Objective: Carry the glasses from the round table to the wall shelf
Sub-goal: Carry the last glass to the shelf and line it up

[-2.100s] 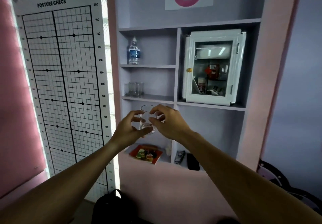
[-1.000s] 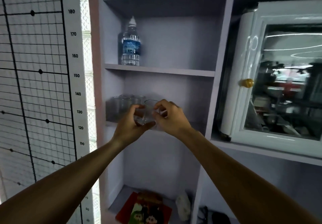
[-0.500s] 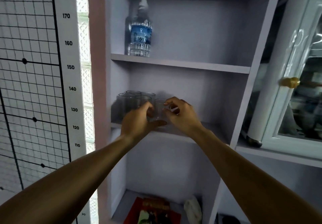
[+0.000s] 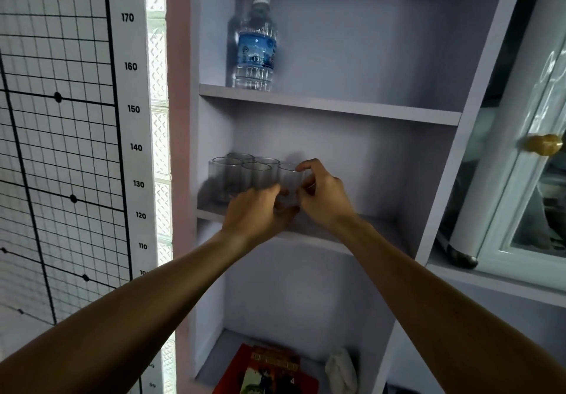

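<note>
Clear glass (image 4: 289, 186) is held upright between both hands on the middle wall shelf (image 4: 352, 242), just right of four glasses (image 4: 242, 176) already parked there. Left hand (image 4: 258, 214) is curled round its base, right hand (image 4: 321, 197) pinches the side. Judged near done w/ this one; release left, round table not in view. Water bottle (image 4: 255, 44) label unreadable; wall chart (image 4: 61, 118) shows nos. 110–170.

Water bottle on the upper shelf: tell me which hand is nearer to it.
Left. The left hand is below the water bottle, almost straight under it, holding the glass. The right hand holds the glass's other side, further right.
</note>
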The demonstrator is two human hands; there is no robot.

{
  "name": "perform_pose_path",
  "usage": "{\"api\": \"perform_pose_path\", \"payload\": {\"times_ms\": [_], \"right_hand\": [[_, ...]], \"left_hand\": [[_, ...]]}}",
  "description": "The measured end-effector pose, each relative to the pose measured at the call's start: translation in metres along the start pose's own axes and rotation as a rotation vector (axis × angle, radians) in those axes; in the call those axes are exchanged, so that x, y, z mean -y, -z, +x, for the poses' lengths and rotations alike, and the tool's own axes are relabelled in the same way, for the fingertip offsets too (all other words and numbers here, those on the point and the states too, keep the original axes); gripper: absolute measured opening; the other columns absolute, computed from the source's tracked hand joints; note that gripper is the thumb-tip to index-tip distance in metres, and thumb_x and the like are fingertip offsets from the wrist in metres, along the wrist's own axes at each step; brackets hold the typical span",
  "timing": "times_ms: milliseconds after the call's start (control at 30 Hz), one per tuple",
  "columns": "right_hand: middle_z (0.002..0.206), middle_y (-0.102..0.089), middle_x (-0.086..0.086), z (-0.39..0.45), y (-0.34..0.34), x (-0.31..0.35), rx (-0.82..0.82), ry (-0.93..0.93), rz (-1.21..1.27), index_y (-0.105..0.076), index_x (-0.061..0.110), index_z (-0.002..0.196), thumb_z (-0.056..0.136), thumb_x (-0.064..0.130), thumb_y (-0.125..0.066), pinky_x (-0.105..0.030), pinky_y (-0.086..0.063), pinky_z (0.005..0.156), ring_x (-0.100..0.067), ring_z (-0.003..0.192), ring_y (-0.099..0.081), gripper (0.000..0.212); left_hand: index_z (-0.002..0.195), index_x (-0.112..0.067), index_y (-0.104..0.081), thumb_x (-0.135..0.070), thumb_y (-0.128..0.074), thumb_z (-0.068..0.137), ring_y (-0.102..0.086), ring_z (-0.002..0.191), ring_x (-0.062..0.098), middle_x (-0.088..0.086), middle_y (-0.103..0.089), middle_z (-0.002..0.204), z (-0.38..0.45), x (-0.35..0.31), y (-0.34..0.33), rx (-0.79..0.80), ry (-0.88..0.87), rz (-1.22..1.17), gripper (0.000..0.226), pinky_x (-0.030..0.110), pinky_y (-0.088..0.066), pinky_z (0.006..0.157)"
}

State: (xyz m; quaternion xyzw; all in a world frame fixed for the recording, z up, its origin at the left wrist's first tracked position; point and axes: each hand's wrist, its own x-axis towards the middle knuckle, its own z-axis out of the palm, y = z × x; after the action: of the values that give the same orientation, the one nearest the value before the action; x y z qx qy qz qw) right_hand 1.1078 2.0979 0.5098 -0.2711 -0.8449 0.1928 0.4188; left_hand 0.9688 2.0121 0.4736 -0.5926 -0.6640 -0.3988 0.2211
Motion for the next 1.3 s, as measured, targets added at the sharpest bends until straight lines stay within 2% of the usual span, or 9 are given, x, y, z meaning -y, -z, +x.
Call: {"api": "perform_pose_path", "payload": {"times_ms": [133, 233, 367, 500, 733, 867, 1000, 1167, 1300], "right_hand": [[0.088, -0.068, -0.003, 0.002, -0.004, -0.003, -0.014, 0.022, -0.005, -0.054, 0.027, 0.117, 0.088, 0.002, -0.055, -0.038, -0.061, 0.072, -0.021, 0.08, -0.066, 0.038], [0.093, -0.068, 0.0, 0.003, -0.006, -0.005, -0.019, 0.029, 0.001, -0.057, 0.026, 0.113, 0.088, 0.002, -0.056, -0.033, -0.06, 0.075, -0.02, 0.087, -0.067, 0.035], [0.095, -0.067, 0.001, 0.001, -0.007, -0.007, -0.029, 0.027, 0.036, -0.061, 0.024, 0.106, 0.089, 0.003, -0.058, -0.028, -0.058, 0.076, -0.017, 0.088, -0.066, 0.027], [0.086, -0.066, 0.006, 0.0, -0.012, 0.001, -0.077, 0.097, 0.074, -0.064, 0.019, 0.105, 0.09, 0.009, -0.059, -0.024, -0.053, 0.071, -0.015, 0.077, -0.065, 0.018], [0.125, -0.065, -0.007, 0.011, -0.032, 0.036, 0.091, 0.105, 0.068, -0.057, 0.026, 0.129, 0.096, 0.03, -0.06, -0.038, -0.056, 0.093, -0.025, 0.106, -0.065, 0.032], [0.117, -0.068, -0.008, 0.013, -0.042, 0.046, 0.107, 0.052, 0.021, -0.059, 0.022, 0.117, 0.097, 0.031, -0.06, -0.039, -0.057, 0.089, -0.025, 0.101, -0.066, 0.023], [0.102, -0.069, -0.008, 0.006, -0.032, 0.043, 0.006, 0.081, -0.021, -0.059, 0.019, 0.101, 0.094, 0.028, -0.064, -0.037, -0.059, 0.079, -0.024, 0.09, -0.066, 0.012], [0.101, -0.068, -0.006, -0.009, 0.001, 0.026, -0.07, 0.031, -0.011, -0.06, 0.022, 0.097, 0.092, 0.028, -0.062, -0.043, -0.059, 0.078, -0.024, 0.089, -0.065, 0.008], [0.096, -0.068, -0.003, -0.017, 0.026, 0.013, -0.097, -0.027, -0.027, -0.061, 0.024, 0.09, 0.086, 0.025, -0.058, -0.044, -0.058, 0.077, -0.024, 0.087, -0.065, 0.005]], "left_hand": [[0.12, -0.031, -0.06, -0.06, -0.053, 0.084, -0.071, 0.093, 0.023, -0.004, -0.075, 0.104, 0.003, -0.001, 0.001, 0.062, 0.028, 0.08, 0.047, 0.034, -0.056, 0.073], [0.112, -0.031, -0.059, -0.058, -0.053, 0.085, -0.07, 0.087, 0.024, -0.002, -0.074, 0.096, 0.004, -0.005, 0.004, 0.069, 0.012, 0.105, 0.039, 0.037, -0.058, 0.068], [0.08, -0.03, -0.06, -0.056, -0.051, 0.084, -0.068, 0.076, 0.025, -0.001, -0.071, 0.078, 0.003, -0.007, 0.009, 0.12, 0.072, 0.026, 0.028, 0.032, -0.053, 0.061], [0.062, -0.009, -0.049, -0.049, -0.062, 0.083, -0.056, 0.056, 0.026, 0.007, -0.055, 0.055, -0.004, 0.007, 0.017, 0.056, 0.139, -0.074, 0.047, 0.036, -0.045, 0.05], [0.073, -0.028, -0.06, -0.049, -0.07, 0.083, -0.061, 0.062, 0.0, -0.018, -0.064, 0.065, -0.012, 0.046, 0.038, -0.012, 0.193, -0.141, 0.025, 0.018, -0.038, 0.052], [0.077, -0.037, -0.052, -0.052, -0.073, 0.08, -0.058, 0.066, -0.007, -0.027, -0.059, 0.069, -0.012, 0.052, 0.042, 0.009, 0.212, -0.134, 0.025, 0.015, -0.038, 0.055], [0.086, -0.028, -0.057, -0.06, -0.072, 0.077, -0.063, 0.069, 0.002, -0.017, -0.066, 0.077, -0.01, 0.045, 0.036, -0.019, 0.176, -0.13, 0.036, 0.022, -0.05, 0.059], [0.068, -0.033, -0.047, -0.068, -0.062, 0.074, -0.055, 0.053, 0.001, -0.014, -0.057, 0.059, -0.007, 0.015, 0.02, -0.035, 0.106, -0.134, 0.039, 0.018, -0.033, 0.047], [0.064, -0.03, -0.05, -0.066, -0.063, 0.071, -0.054, 0.049, 0.002, -0.011, -0.058, 0.053, 0.001, -0.011, 0.001, 0.006, 0.078, -0.152, 0.039, 0.021, -0.037, 0.045]]}}
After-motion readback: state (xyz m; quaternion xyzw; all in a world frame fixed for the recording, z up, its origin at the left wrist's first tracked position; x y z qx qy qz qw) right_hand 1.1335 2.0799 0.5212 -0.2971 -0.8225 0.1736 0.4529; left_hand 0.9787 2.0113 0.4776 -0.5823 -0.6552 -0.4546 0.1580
